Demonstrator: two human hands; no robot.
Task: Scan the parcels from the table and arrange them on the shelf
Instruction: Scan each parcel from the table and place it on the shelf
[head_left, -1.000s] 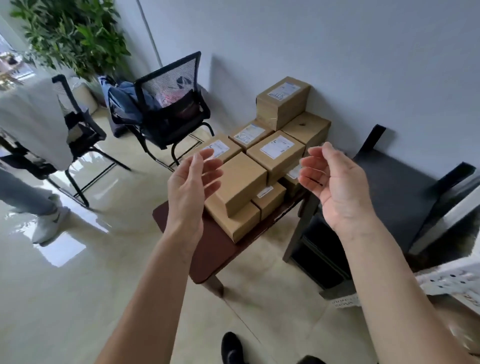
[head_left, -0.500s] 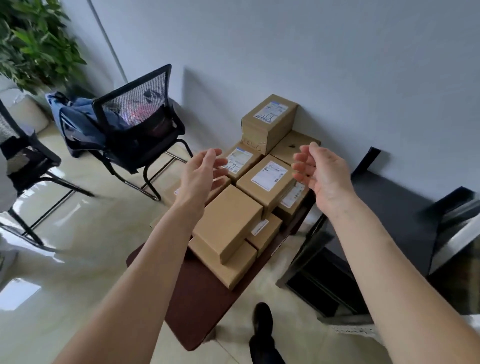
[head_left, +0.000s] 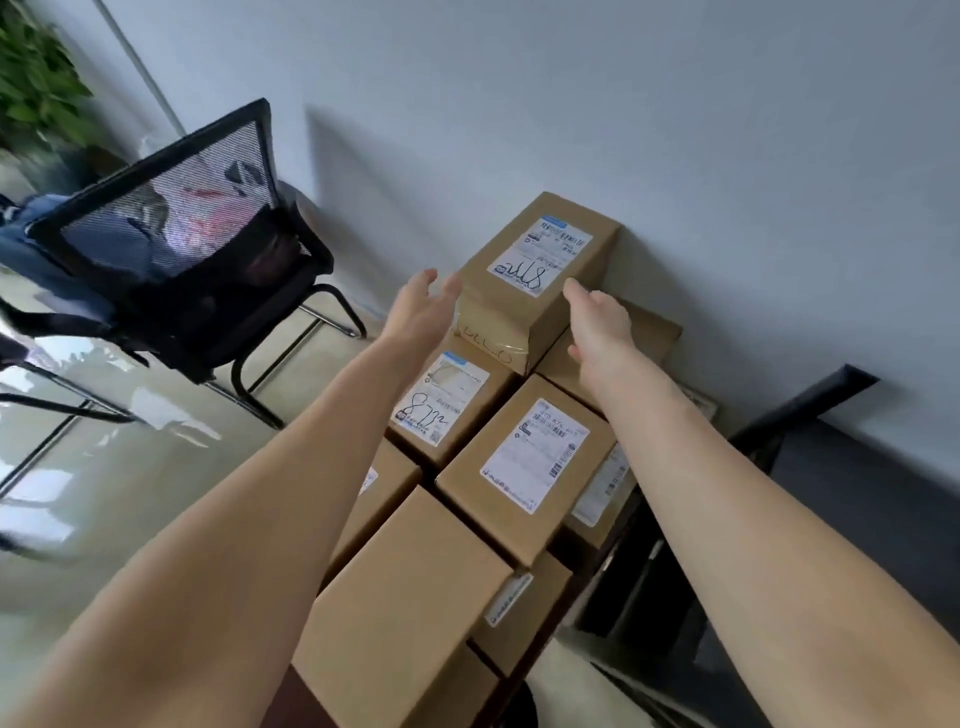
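Brown cardboard parcels are stacked against a pale grey wall (head_left: 675, 130), on a table (head_left: 296, 701) of which only a dark reddish sliver shows at the bottom edge. A glossy pale floor (head_left: 130, 493) lies to the left, with a black mesh chair (head_left: 171, 218) and a green plant (head_left: 36, 88) in the corner. A black shelf (head_left: 857, 493) stands to the right.

The top parcel (head_left: 540, 280) carries a white label with handwriting in dark ink, illegible; its taped front shows more scrawl. A lower parcel (head_left: 447, 405) reads about "873".

The left hand (head_left: 415, 312) and right hand (head_left: 597, 322) flank the top parcel, each grip released, fingers straight.
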